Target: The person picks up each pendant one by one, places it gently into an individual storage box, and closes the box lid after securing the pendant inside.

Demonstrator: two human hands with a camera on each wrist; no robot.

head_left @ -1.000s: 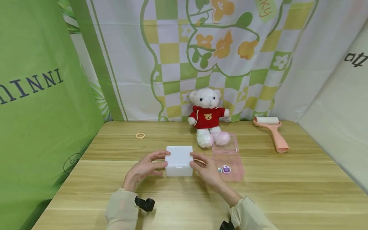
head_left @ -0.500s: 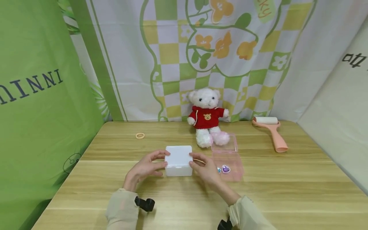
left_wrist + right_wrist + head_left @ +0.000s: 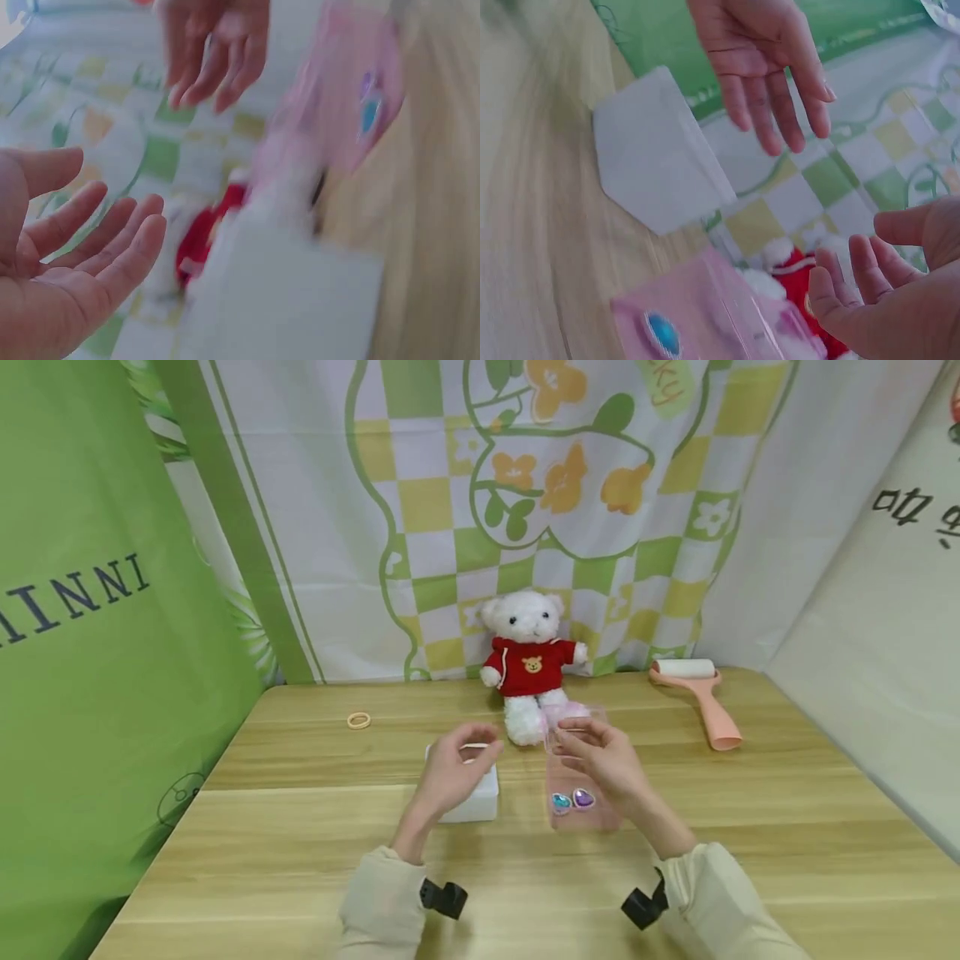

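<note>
My left hand [image 3: 457, 772] hovers in front of and above a white lidded box [image 3: 472, 810], hiding part of its top. Its fingers are loosely bent and hold nothing. Over a see-through pink case [image 3: 600, 818] is my right hand [image 3: 609, 764], also holding nothing; in the right wrist view its fingers [image 3: 870, 270] are relaxed. The case lies with its lid raised towards the back. Inside it are a blue gem [image 3: 561, 802] and a purple heart-shaped gem [image 3: 582, 799]. In the left wrist view the box [image 3: 292, 292] appears apart from the left hand.
A white teddy bear [image 3: 532, 668] in a red hoodie sits behind the case, against the patterned curtain. An orange-handled lint roller [image 3: 708, 706] lies at the back right. On the left is a small yellowish ring [image 3: 359, 721]. The wooden table [image 3: 262, 852] ends at the curtain.
Both hands have let go of the white box and lifted. The left hand moved right, over the box; the right hand moved right, over the pink case. The head view shifted slightly.
</note>
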